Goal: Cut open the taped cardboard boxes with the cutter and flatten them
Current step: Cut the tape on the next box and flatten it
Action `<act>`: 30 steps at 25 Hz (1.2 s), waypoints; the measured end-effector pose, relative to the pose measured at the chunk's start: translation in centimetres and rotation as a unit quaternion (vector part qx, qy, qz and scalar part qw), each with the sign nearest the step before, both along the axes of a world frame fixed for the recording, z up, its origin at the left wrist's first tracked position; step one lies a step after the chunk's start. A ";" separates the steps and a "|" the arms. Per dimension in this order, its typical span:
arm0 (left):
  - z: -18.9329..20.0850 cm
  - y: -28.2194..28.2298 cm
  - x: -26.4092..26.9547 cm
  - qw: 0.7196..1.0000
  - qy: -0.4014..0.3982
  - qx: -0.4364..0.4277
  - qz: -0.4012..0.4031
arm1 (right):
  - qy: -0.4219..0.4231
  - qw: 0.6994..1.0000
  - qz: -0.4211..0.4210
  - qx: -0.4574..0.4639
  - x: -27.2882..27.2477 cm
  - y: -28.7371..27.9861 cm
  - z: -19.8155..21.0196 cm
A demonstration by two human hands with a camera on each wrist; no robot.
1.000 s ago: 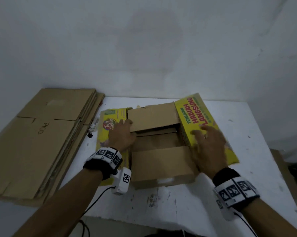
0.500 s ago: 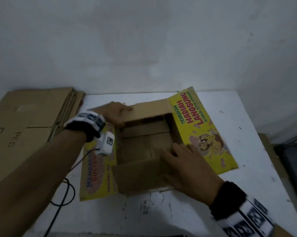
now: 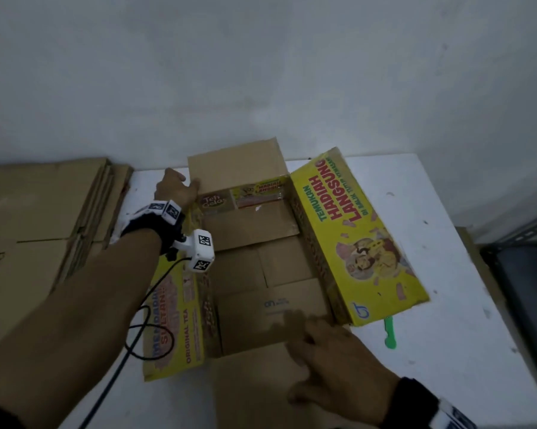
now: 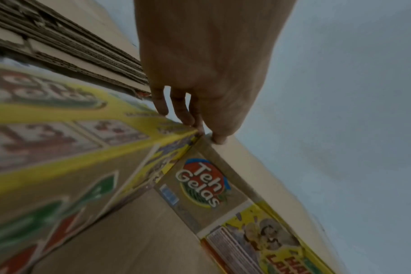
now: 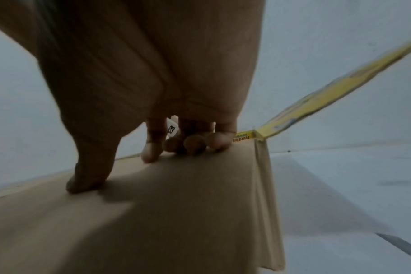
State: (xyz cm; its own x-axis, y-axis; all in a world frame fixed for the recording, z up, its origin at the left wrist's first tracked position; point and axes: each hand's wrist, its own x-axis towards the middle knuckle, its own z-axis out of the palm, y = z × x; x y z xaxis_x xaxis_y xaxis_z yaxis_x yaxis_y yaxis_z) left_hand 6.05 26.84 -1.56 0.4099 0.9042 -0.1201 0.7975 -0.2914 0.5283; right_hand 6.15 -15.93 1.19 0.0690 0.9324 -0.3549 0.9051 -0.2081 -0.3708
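Note:
A brown cardboard box (image 3: 261, 243) with yellow print stands open on the white table (image 3: 446, 335), its flaps spread outward. My left hand (image 3: 176, 187) is at the far left corner, fingers straight, thumb touching the edge of the far flap (image 3: 236, 165). In the left wrist view the fingertips (image 4: 188, 118) meet that corner beside the "Teh Gelas" logo (image 4: 202, 183). My right hand (image 3: 332, 360) presses flat on the near flap (image 3: 255, 382); in the right wrist view its fingertips (image 5: 195, 144) and thumb rest on the brown card. A green cutter (image 3: 389, 334) lies on the table, partly under the right yellow flap (image 3: 354, 243).
A stack of flattened brown cardboard (image 3: 44, 212) lies at the left, close to the box. A grey wall stands just behind the table. A dark metal shelf (image 3: 524, 258) is past the table's right edge. A black cable (image 3: 131, 335) hangs from my left wrist.
My left hand went from the left flap to the far left corner, and the far flap now stands up. My right hand left the right flap and pushed the near flap down towards me.

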 end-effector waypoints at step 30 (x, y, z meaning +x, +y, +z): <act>4.3 -13.1 -20.2 0.807 -0.348 -0.458 0.131 | 0.153 0.978 -0.110 0.093 -9.3 13.3 -0.8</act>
